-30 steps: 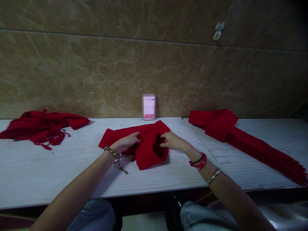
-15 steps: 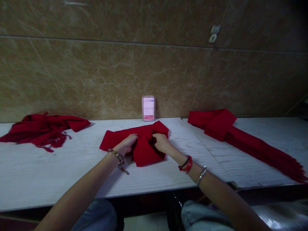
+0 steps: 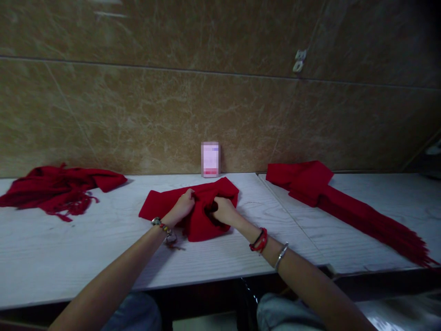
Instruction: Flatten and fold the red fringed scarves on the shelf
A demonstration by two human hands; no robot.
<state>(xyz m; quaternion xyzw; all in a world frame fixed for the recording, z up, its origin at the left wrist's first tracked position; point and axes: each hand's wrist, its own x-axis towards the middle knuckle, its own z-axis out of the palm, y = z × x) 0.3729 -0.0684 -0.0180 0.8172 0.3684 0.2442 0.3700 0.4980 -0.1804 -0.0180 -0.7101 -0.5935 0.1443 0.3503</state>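
A red scarf (image 3: 203,227), folded over itself with a loop-like opening, lies on the white table in front of me. My left hand (image 3: 183,206) pinches its upper layer just left of the opening. From the right, my right hand (image 3: 224,211) reaches into the opening and grips the fabric at its edge; some of those fingertips are hidden by the cloth.
A crumpled red fringed scarf (image 3: 69,186) lies at the left. Another red scarf (image 3: 358,211), knotted or folded at one end, stretches out at the right. A phone with a blurred screen (image 3: 211,159) leans on the marbled wall (image 3: 138,115) behind the white table (image 3: 86,257).
The view has tilted up slightly. My left hand has shifted a little along the cloth, its back now raised more. The opening in the scarf around my right fingers looks slightly changed in shape.
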